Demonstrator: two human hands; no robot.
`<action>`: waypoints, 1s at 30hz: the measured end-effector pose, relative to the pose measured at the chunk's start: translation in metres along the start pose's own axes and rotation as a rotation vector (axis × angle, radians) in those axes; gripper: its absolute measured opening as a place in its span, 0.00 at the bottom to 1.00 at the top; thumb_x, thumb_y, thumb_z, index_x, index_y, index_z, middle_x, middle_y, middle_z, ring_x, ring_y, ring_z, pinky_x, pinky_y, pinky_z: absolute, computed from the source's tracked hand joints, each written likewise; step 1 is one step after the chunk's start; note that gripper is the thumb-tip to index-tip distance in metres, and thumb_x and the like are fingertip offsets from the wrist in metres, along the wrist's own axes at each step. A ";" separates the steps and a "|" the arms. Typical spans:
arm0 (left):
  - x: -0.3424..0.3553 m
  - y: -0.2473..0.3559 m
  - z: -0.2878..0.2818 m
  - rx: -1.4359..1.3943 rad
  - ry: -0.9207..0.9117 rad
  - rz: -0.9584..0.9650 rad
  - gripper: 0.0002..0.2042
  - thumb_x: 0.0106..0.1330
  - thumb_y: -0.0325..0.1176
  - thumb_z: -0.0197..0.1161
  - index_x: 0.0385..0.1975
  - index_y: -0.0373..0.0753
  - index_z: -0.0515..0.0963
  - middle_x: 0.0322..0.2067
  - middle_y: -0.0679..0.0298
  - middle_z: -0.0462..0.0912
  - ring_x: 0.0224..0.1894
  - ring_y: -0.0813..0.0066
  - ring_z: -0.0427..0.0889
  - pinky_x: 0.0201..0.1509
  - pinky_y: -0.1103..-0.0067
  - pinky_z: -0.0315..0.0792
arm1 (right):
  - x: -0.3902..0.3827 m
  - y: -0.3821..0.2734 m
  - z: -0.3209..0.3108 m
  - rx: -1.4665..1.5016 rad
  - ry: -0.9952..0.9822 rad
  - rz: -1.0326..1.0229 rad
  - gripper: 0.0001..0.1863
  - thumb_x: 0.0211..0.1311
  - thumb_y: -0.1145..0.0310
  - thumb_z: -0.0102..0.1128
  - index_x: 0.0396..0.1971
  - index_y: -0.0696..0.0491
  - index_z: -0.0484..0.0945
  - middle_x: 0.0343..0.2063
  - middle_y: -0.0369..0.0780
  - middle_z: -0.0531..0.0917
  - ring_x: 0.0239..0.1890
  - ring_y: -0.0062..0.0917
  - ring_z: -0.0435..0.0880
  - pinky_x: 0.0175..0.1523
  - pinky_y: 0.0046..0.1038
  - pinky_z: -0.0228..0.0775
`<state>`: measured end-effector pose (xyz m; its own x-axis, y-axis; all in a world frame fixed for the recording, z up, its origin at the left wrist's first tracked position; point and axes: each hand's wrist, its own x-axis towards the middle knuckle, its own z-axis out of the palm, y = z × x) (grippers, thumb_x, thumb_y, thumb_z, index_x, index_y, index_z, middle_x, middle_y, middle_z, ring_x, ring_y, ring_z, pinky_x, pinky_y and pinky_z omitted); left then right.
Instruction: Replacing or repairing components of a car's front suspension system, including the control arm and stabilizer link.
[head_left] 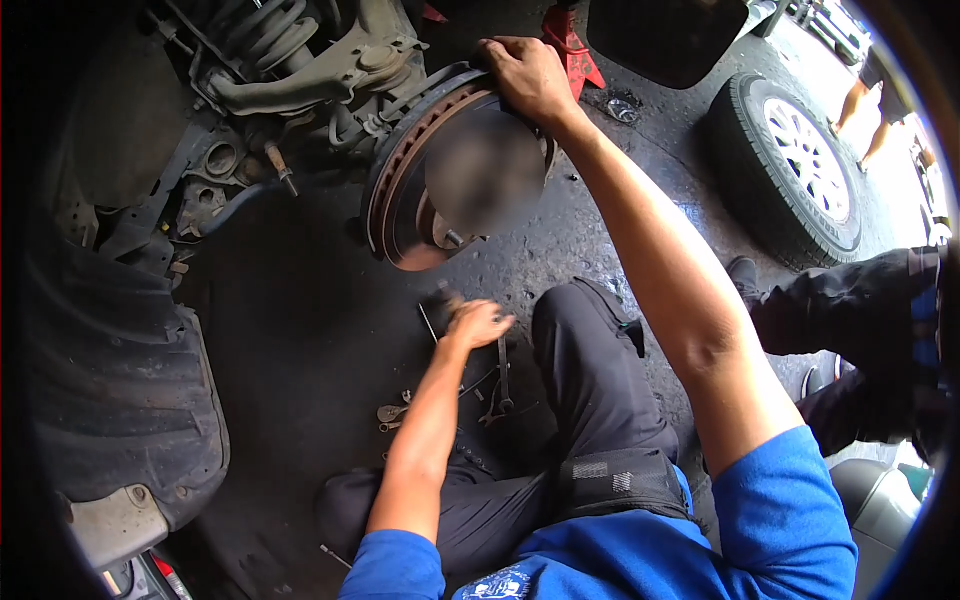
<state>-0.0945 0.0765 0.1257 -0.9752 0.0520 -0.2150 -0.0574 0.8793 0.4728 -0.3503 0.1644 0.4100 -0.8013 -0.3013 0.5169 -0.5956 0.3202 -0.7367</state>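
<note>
A rusty-rimmed brake disc (400,215) hangs on the car's hub at the upper middle. A blurred round patch hides most of its face, though a wheel stud shows below. My right hand (528,78) grips the top edge of the disc, its fingers curled over the rim. Lower down, my left hand (478,322) is closed and partly smeared by motion. Something dark and blurred is at its fingers; its kind does not show. Below that hand, a combination wrench (504,375) and a ratchet (390,413) lie on the dark floor among other tools.
Suspension parts with a coil spring (275,35) and a control arm (310,92) fill the upper left. A red jack stand (572,55) stands behind my right hand. A removed wheel (790,165) lies at the right. Another person's dark trouser legs (850,310) are nearby.
</note>
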 end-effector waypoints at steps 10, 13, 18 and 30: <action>0.157 0.082 0.024 0.232 -0.285 0.370 0.21 0.63 0.51 0.56 0.39 0.38 0.83 0.49 0.48 0.80 0.59 0.54 0.74 0.65 0.61 0.63 | -0.004 -0.011 0.000 0.016 -0.017 -0.020 0.19 0.63 0.56 0.52 0.39 0.57 0.82 0.30 0.55 0.82 0.38 0.47 0.83 0.45 0.36 0.74; 0.176 0.082 0.028 0.317 -0.024 0.387 0.23 0.64 0.51 0.58 0.50 0.40 0.79 0.62 0.48 0.67 0.68 0.51 0.60 0.71 0.57 0.53 | 0.000 -0.013 0.000 0.106 0.024 -0.052 0.20 0.63 0.57 0.52 0.36 0.61 0.82 0.24 0.55 0.81 0.32 0.48 0.84 0.39 0.36 0.75; 0.131 0.102 0.058 -0.143 0.252 0.274 0.23 0.66 0.48 0.58 0.56 0.42 0.74 0.64 0.49 0.62 0.68 0.49 0.56 0.71 0.58 0.52 | 0.004 -0.009 0.000 0.030 0.022 -0.058 0.20 0.63 0.57 0.52 0.37 0.61 0.81 0.29 0.57 0.81 0.39 0.47 0.83 0.44 0.36 0.73; -0.043 -0.192 -0.143 -1.260 1.505 -0.847 0.23 0.71 0.50 0.51 0.54 0.38 0.75 0.49 0.59 0.80 0.48 0.71 0.80 0.46 0.78 0.73 | -0.003 -0.009 0.012 0.080 -0.001 -0.023 0.19 0.66 0.59 0.52 0.45 0.60 0.80 0.37 0.53 0.84 0.42 0.34 0.86 0.48 0.29 0.72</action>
<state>-0.0725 -0.1626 0.1663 0.0083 -0.9661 -0.2580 0.0853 -0.2564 0.9628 -0.3418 0.1519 0.4103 -0.7872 -0.3091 0.5337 -0.6076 0.2405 -0.7569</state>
